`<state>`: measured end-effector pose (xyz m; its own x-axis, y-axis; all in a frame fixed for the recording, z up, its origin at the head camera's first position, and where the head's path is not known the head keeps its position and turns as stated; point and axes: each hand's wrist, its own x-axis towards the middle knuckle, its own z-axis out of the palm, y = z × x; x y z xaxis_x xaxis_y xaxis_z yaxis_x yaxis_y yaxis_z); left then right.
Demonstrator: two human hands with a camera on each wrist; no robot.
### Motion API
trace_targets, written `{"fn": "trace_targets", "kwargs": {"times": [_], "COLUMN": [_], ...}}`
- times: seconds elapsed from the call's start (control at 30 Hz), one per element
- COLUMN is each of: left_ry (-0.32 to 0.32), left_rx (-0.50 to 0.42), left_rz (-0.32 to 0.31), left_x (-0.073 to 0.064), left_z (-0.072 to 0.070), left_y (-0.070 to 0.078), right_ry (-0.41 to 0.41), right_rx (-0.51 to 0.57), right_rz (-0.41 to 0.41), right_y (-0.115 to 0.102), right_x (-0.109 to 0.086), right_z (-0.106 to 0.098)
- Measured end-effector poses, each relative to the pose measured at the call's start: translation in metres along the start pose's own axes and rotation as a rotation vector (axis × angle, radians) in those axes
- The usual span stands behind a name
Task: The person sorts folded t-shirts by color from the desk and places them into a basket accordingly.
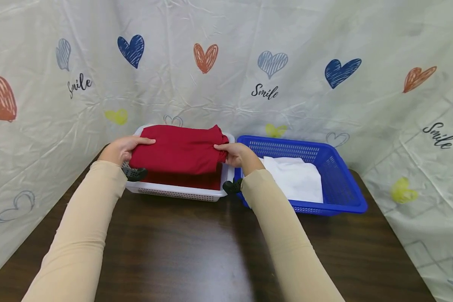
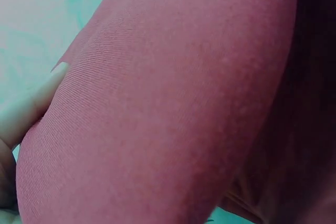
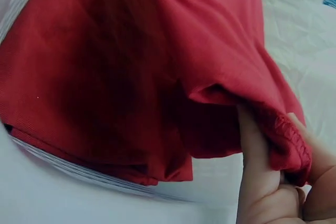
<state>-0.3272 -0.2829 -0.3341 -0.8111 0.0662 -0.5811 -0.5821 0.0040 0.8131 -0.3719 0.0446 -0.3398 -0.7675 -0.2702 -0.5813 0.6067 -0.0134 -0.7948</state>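
Observation:
A folded red garment [image 1: 177, 147] is held between both hands above the white basket [image 1: 181, 192]. My left hand [image 1: 121, 149] grips its left end, thumb on top; in the left wrist view the red cloth [image 2: 157, 98] fills most of the picture. At the other end my right hand [image 1: 235, 155] pinches the folded edge between thumb and fingers, as the right wrist view shows with the hand [image 3: 273, 182] at lower right. Underneath, a second folded red cloth [image 3: 89, 77] lies in the white basket, partly covered in the head view.
A blue basket [image 1: 341, 180] stands to the right of the white one, with folded white cloth [image 1: 298, 178] inside. Both rest on a dark brown table [image 1: 173, 243]. Behind hangs a pale sheet [image 1: 234, 25] printed with hearts. Black wrist straps [image 1: 232, 186] sit near the basket rims.

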Motion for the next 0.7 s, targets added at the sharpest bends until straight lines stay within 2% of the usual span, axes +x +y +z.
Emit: {"fn": "trace_targets", "kwargs": {"times": [0.1, 0.37, 0.5, 0.7], "left_ry": [0.003, -0.041, -0.028, -0.055], "left_rx": [-0.005, -0.021, -0.031, -0.024], "left_rz": [-0.02, -0.038, -0.048, -0.053], "left_x": [0.004, 0.013, 0.015, 0.019], "left_z": [0.001, 0.003, 0.005, 0.006], "left_y": [-0.005, -0.017, -0.021, -0.023], "right_ry": [0.008, 0.026, 0.031, 0.039], "right_rx": [-0.012, -0.05, -0.059, -0.065], "right_rz": [0.019, 0.069, 0.076, 0.072], "right_y": [0.001, 0.006, 0.009, 0.01], "right_x": [-0.001, 0.001, 0.002, 0.002], "right_z": [0.002, 0.002, 0.003, 0.003]}}
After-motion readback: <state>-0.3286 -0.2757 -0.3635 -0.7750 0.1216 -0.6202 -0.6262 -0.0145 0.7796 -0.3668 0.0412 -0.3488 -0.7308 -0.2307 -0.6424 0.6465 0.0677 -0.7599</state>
